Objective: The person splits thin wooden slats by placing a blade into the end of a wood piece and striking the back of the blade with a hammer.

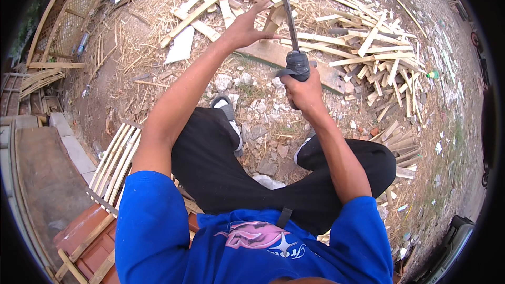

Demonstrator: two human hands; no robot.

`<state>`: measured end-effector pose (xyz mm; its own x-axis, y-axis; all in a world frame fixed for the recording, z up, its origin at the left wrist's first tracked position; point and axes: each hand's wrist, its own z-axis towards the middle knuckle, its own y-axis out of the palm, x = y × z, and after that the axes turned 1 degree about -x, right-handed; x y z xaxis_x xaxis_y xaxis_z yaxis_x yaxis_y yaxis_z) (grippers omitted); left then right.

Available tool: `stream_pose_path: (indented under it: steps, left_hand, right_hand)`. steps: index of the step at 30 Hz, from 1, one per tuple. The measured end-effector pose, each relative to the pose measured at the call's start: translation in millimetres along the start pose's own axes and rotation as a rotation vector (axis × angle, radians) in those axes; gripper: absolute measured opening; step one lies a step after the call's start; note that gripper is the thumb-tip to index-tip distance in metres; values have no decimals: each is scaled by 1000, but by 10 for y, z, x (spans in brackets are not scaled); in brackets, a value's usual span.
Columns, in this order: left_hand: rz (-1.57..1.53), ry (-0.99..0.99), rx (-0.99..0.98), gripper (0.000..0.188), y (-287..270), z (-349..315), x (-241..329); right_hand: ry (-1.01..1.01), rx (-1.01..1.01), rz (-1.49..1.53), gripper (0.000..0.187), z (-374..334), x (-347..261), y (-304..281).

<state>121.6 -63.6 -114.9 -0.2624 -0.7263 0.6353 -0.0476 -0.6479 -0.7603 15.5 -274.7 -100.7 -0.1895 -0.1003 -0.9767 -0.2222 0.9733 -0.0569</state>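
My right hand (305, 92) is wrapped round the dark, tape-bound handle of a machete (286, 8). Its long, narrow blade points up and away from me, past the top edge of the view. To its left, my left hand (246, 27) is stretched forward with thumb and fingers spread wide. A short split bamboo piece (274, 19) stands just beyond those fingertips, close beside the blade; I cannot make out whether they touch it. Under both hands a thick wooden plank (315, 73) lies slantwise on the ground.
A heap of split bamboo strips (386, 58) lies on the right, and more strips (210, 8) are scattered ahead. A slatted bamboo panel (118, 158) is by my left side. Rubble (258, 118) covers the ground between my feet. A lattice panel (66, 10) stands far left.
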Motion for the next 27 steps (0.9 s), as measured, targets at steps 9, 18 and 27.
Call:
stream_pose_path:
  steps: [9,18,27]
  left_hand:
    - [-208,-77,103,51,-163,-11,193]
    - [-380,-195,95,34,-312,12,442]
    - [-472,-121,97,38,-324,30,261]
  right_hand:
    - [-8,-91,-3,26,-14,-72,63]
    - [52,-142,158,37,-317,-417,332]
    - [-128,-88,143,37,-296,-325,491]
